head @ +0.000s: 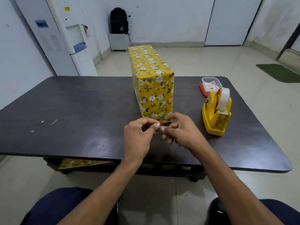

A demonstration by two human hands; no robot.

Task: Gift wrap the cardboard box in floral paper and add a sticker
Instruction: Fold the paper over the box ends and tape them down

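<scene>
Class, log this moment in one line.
box: wrapped, upright | left hand, right hand: fingertips meeting, contents unclear | tape dispenser: untouched

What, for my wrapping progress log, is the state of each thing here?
box: standing upright, visible faces covered in floral paper, near end folded shut.
tape dispenser: upright, roll loaded.
sticker container: stickers inside; lid state unclear.
left hand: fingers curled in a pinch; contents unclear.
right hand: same, thumb tip against the left's.
</scene>
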